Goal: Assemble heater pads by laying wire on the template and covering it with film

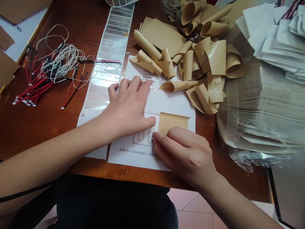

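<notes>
My left hand (130, 106) lies flat, fingers spread, on a white printed sheet (176, 105) at the desk's front edge, its thumb beside a thin transparent strip outlined on the sheet. My right hand (184, 152) is closed in a pinch on the lower edge of a tan backing paper (172, 122), which is partly peeled from the clear piece on the sheet. The fingertips of both hands nearly meet at the peel line.
A heap of curled tan backing papers (202, 60) lies behind the sheet. A strip of silvery labels (111, 54) runs up the desk at left, beside a bundle of red and white wires (47, 73). A tall stack of bagged foil pieces (262, 108) fills the right.
</notes>
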`<state>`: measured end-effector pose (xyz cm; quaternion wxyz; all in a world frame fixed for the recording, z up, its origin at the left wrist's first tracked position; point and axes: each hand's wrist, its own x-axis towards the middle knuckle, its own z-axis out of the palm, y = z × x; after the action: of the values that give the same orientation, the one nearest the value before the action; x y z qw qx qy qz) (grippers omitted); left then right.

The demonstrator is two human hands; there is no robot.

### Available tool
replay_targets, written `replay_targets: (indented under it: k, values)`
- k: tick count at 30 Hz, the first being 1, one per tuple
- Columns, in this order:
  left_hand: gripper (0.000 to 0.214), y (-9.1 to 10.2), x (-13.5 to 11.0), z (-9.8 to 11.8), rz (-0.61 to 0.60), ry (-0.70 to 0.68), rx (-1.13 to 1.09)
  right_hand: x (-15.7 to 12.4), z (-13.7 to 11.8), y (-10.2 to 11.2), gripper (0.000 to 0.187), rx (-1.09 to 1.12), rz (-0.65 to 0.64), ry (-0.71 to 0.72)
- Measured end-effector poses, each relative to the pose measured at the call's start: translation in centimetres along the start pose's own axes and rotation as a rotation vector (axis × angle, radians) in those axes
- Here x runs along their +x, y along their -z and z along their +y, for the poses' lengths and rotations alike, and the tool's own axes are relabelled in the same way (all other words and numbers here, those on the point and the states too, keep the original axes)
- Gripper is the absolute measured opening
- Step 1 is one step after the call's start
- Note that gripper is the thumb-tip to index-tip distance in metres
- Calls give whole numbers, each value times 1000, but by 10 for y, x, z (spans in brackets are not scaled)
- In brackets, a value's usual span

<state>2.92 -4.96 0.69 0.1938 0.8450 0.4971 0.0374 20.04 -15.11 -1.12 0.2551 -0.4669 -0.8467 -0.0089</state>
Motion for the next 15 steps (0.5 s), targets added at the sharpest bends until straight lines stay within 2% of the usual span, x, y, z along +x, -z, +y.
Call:
replay_targets:
  k: [15]
  values:
    - [83, 0, 0, 0, -7, -3, -10, -1, -1, 2, 17, -36, -61, 20]
